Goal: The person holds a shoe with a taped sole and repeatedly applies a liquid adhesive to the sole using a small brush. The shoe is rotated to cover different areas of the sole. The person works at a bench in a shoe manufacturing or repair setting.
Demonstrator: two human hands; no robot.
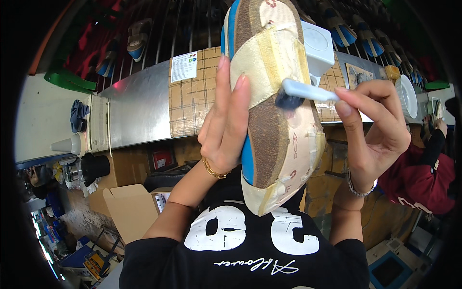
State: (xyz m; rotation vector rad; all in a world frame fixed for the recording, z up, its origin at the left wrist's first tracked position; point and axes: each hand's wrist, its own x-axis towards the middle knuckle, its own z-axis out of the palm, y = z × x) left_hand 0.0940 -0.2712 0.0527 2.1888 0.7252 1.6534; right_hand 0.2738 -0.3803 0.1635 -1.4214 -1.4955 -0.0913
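A half-made shoe [266, 139] is raised before me, its underside turned up. That underside shows a brown rough insole board, cream lasted edges, a pale printed lining and blue at the side. My left hand [224, 120] is closed around the shoe's left side, fingers pointing up along it. Between thumb and fingers of my right hand [378, 127] is a brush [313, 91] with a pale handle and dark bristles. Its bristles are at the middle of the underside, near the cream strip's edge; whether they touch is blurred.
Behind the shoe runs a metal bench [139, 113] covered partly by flattened cardboard [199, 101]. A white container [317, 45] and a white bowl [406, 96] stand there. Shoes [339, 31] sit on a barred rack beyond. Someone in a maroon shirt [423, 176] works at right; an open carton [130, 207] lies lower left.
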